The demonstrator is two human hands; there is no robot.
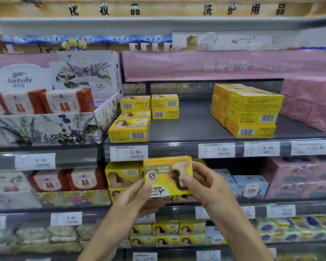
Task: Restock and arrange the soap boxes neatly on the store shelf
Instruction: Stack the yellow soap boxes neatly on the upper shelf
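With left hand (137, 196), right hand (205, 187): pinching yellow soap box (167, 176) by side edges, just below 3.80 price tag (129, 152). Not yet shelved. Next, likely: lift above tag, seat beside yellow stack (129, 129).

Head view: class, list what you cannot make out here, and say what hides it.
Head view only.
Box: parts covered by the left hand and right hand.
Lower price tag: partly hidden by the left hand.
Right price tag: blurred, unreadable.
Pink packs: cut off by the right edge.
Bottom-left goods: too blurred to name.
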